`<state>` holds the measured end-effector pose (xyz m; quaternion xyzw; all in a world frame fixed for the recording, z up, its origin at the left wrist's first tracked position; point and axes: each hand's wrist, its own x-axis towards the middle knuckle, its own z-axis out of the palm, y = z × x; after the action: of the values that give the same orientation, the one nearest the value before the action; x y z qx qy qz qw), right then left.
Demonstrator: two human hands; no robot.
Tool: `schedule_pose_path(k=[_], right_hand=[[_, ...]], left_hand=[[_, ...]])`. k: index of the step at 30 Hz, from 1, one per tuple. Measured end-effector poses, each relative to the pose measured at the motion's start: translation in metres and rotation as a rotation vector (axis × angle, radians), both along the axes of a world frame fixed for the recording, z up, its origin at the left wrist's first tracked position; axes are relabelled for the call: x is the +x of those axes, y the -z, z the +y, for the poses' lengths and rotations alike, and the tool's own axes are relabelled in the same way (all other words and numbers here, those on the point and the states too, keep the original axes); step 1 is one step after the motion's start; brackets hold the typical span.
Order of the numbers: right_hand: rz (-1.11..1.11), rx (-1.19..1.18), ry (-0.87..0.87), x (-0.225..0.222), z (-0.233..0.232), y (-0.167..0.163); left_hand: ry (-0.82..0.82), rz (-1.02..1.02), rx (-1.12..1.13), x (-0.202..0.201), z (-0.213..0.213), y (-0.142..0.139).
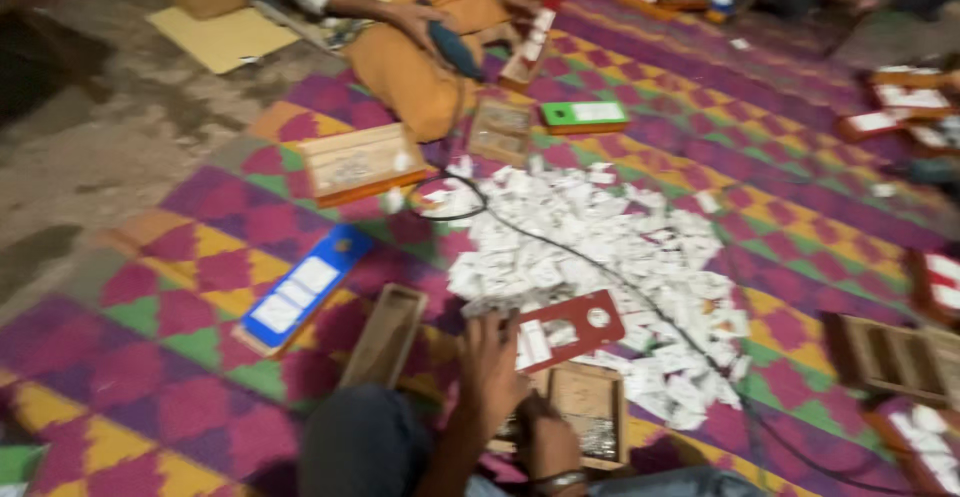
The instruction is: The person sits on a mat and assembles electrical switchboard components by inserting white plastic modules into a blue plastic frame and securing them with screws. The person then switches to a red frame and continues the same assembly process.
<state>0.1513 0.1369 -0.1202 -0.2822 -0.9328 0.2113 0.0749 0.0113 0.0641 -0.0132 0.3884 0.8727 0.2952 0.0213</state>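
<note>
Head view, blurred throughout. Your left hand [492, 357] reaches forward with fingers spread wide, the fingertips resting at the near edge of the pile of white pieces [590, 257] and just beside the red board [565, 330]. The red board lies tilted on the pile's near side, white labels and a round hole showing on its face. Your right hand [548, 444] sits lower, over the open wooden box [590, 422] directly in front of you; its fingers appear curled at the box's left edge, but I cannot tell whether they hold anything. A band shows at that wrist.

A black cable [610, 277] runs across the pile toward the lower right. An empty wooden tray [385, 335] lies left of your left hand, and a blue board [303, 288] lies further left on the patterned mat [190, 347].

Across the pile, another person sits in orange cloth, one hand [415, 19] on a dark tool [455, 50], the other holding a red board [535, 27]. A green board [585, 115] lies nearby.
</note>
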Motion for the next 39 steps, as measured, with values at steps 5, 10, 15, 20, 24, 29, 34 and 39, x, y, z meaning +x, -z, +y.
schedule_pose_path(k=[5,10,15,20,24,29,34,39], right_hand=[[0.037,-0.031,0.073,0.0,-0.006,-0.005],[0.274,-0.05,0.107,0.004,-0.004,-0.002],[0.488,-0.689,0.35,0.01,0.005,0.004],[0.577,-1.11,0.521,0.034,0.025,0.0],[0.787,-1.297,0.497,0.035,0.039,-0.017],[0.788,-1.251,0.369,0.021,0.046,-0.044],[0.683,-1.057,0.29,0.01,0.05,-0.063],[0.698,-1.246,0.275,0.006,0.054,-0.067]], left_hand=[[0.002,-0.003,0.045,0.002,0.001,-0.001],[0.001,0.01,0.025,0.001,-0.003,-0.002],[-0.004,0.014,0.081,0.004,-0.003,-0.002],[0.017,0.007,0.107,0.005,-0.004,-0.002],[0.034,-0.004,0.112,0.008,-0.006,-0.002],[0.052,0.018,0.133,0.009,-0.007,-0.003],[0.05,0.012,0.115,0.008,-0.005,-0.005],[0.065,-0.02,0.073,0.01,-0.006,-0.007]])
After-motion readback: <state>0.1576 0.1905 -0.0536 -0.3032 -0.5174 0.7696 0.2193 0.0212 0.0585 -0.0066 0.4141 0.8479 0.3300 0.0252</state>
